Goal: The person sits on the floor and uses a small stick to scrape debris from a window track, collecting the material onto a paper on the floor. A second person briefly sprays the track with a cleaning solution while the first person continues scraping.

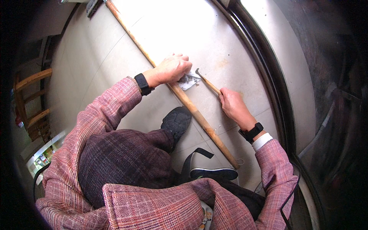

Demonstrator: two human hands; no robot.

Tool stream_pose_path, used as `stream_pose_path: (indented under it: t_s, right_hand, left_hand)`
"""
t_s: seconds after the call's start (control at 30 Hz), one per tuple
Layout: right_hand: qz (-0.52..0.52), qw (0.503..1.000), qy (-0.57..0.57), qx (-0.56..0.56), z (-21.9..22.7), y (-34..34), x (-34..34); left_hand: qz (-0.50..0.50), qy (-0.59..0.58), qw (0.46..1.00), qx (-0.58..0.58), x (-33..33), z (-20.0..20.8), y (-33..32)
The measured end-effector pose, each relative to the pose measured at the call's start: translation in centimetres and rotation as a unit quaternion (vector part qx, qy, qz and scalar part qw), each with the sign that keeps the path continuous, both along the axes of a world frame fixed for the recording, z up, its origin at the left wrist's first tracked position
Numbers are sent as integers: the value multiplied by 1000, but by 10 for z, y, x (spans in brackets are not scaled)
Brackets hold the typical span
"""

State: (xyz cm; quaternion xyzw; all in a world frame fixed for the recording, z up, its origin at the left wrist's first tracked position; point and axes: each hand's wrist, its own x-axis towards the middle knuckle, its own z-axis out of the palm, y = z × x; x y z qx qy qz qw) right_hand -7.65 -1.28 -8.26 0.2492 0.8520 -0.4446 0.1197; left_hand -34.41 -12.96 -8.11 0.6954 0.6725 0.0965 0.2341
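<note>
My left hand (pixel 173 69) is closed over the edge of a crumpled white sheet (pixel 188 82), paper or plastic, smeared with something dark grey. Under that wrist runs a long wooden pole (pixel 199 118), lying slantwise across the tiled floor. My right hand (pixel 232 104) grips a thin wooden stick (pixel 210 84) by its near end. Dark matter clings to the stick's far tip, which is just beside the sheet's right edge. The fingertips of my left hand are partly hidden.
A dark curved metal rail (pixel 264 69) borders the pale floor (pixel 234 42) on the right. My dark shoe (pixel 176 122) stands left of the pole; another shoe (pixel 214 173) is by its near end, next to a black strap (pixel 203 151). A wooden chair-like frame (pixel 34 79) is at far left.
</note>
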Motion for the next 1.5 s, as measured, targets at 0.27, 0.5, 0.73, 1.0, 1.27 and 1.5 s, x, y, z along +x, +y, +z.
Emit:
stream_pose_path:
  t_s: [0.27, 0.5, 0.73, 1.0, 1.27, 1.5]
  right_hand:
    - [-20, 999, -5, 51, 6, 6, -7]
    - [-81, 995, -1, 64, 11, 13, -6]
    - [-47, 995, 14, 86, 12, 12, -6]
    - [-34, 994, -9, 106, 9, 12, -13]
    - [-53, 991, -35, 120, 16, 20, -13]
    - [-37, 994, 24, 99, 24, 23, -4]
  left_hand:
    - [43, -2, 999, 1, -1, -5, 2]
    - [98, -9, 995, 9, 0, -6, 12]
    - [80, -7, 997, 17, 2, -4, 15]
    - [100, 9, 995, 11, 1, -1, 17]
    - [92, -1, 996, 8, 1, 0, 12]
    - [40, -8, 999, 4, -5, 10, 2]
